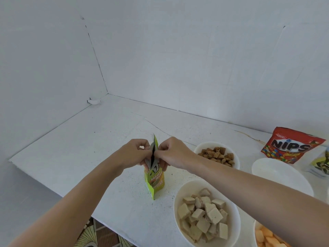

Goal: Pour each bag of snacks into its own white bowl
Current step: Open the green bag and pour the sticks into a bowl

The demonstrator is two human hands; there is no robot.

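Note:
A small green and orange snack bag (pixel 155 182) stands upright over the white table, its top parted in a dark slit. My left hand (pixel 132 154) pinches the left side of the bag's top and my right hand (pixel 171 153) pinches the right side. To the right, one white bowl (pixel 216 155) holds small brown pieces and a nearer white bowl (pixel 206 214) holds pale square wafers. An empty white bowl (pixel 279 175) sits further right. A red Nips bag (pixel 290 146) stands behind it by the wall.
The white table (pixel 89 139) meets white walls at the back and left. At the lower right edge a bowl of orange pieces (pixel 267 237) is partly cut off. Another packet (pixel 322 164) shows at the right edge. Patterned floor (pixel 99 234) lies below the table's front edge.

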